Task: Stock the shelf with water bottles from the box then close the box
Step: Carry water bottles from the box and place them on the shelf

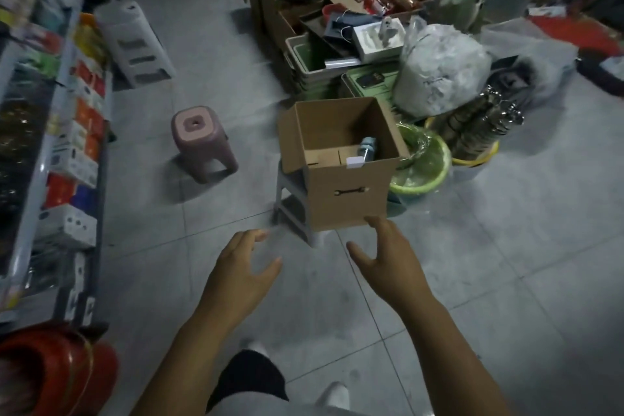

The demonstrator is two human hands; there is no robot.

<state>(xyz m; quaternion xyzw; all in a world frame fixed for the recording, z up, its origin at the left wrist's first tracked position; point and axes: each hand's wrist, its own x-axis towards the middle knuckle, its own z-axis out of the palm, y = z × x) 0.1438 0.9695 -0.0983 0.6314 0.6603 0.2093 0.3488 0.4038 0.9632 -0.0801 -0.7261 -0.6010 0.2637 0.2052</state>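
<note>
A brown cardboard box (pixel 344 192) stands open on a small grey stool (pixel 290 203) in the middle of the floor. Inside it I see one water bottle (pixel 367 146) with a pale blue cap, lying among cardboard dividers. My left hand (pixel 244 267) hovers over the floor below and left of the box, fingers spread, holding nothing. My right hand (pixel 388 257) reaches toward the box's lower front edge, fingers apart and empty, fingertips close to the cardboard. The shelf (pixel 67 132) runs along the left side, filled with small boxed goods.
A pink stool (pixel 202 142) stands left of the box. Behind and right of it lie green basins (pixel 425 162), a white plastic bag (pixel 442 67), metal items, and several open cartons. A white plastic rack (pixel 135 44) lies by the shelf. Red buckets (pixel 57 371) sit at bottom left.
</note>
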